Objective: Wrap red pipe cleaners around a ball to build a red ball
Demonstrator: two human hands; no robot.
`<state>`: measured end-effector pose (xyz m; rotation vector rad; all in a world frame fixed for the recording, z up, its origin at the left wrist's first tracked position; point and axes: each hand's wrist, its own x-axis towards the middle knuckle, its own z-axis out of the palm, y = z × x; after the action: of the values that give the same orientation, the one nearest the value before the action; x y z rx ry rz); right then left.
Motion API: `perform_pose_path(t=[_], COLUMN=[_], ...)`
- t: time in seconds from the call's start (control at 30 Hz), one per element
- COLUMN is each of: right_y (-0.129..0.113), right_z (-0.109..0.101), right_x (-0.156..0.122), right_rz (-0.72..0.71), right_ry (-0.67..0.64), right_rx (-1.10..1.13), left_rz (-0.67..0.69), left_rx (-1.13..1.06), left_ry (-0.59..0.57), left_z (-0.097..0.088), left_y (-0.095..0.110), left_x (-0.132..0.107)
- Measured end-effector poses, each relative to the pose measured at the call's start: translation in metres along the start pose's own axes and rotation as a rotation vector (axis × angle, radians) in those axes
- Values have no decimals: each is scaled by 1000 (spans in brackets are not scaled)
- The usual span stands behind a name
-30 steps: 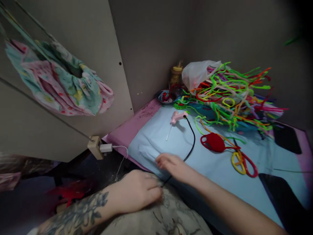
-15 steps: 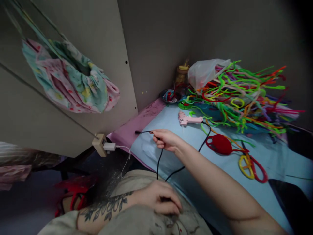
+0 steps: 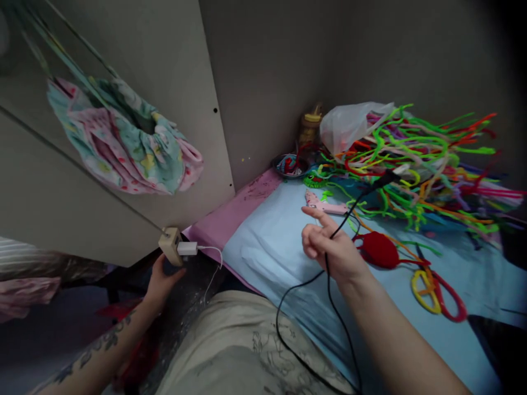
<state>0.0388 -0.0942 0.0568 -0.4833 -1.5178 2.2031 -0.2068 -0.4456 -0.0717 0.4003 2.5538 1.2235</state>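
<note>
My right hand point(image 3: 327, 248) is raised over the pale blue cloth point(image 3: 272, 241), fingers closed on a black cord point(image 3: 307, 307); its plug end point(image 3: 387, 178) swings out to the right above the pipe cleaners. The cord loops down over my lap. A pink glue gun point(image 3: 325, 204) lies on the cloth just beyond that hand. My tattooed left arm reaches down left, and my left hand point(image 3: 162, 280) touches the underside of a beige socket block point(image 3: 171, 246) that hangs at the panel's edge with a white charger point(image 3: 187, 248) plugged into it.
A heap of coloured pipe cleaners point(image 3: 415, 159) and a plastic bag point(image 3: 349, 123) fill the back right. A red knitted piece point(image 3: 379, 249), yellow and red loops point(image 3: 432, 288), a small bowl point(image 3: 290, 163) and a jar point(image 3: 308, 126) sit nearby. A floral cloth point(image 3: 127, 142) hangs on the left panel.
My right hand lifted the black cord and swung its plug from the left over to the right. My left hand left my lap and reached down to the socket block.
</note>
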Motion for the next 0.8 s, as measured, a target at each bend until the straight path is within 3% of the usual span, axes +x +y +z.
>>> perform_pose_path(t=[0.1, 0.23, 0.4, 0.5, 0.63, 0.8], right_y=[-4, 13, 48, 62, 73, 81], right_z=[-6, -4, 12, 20, 31, 51], right_x=[8, 4, -7, -8, -3, 2], right_rz=[-10, 61, 177, 201, 167, 186], right_ry=[120, 75, -80, -152, -148, -177], right_rx=[46, 6, -116, -167, -200, -208], left_rz=[37, 31, -39, -153, -305, -314], left_rx=[-77, -97, -201, -353, -576, -603], left_ry=[-19, -76, -352, -382, -474, -592], left_z=[-6, 1, 11, 9, 1, 0], left_y=[19, 39, 53, 62, 73, 72], left_x=[18, 22, 4, -14, -30, -35])
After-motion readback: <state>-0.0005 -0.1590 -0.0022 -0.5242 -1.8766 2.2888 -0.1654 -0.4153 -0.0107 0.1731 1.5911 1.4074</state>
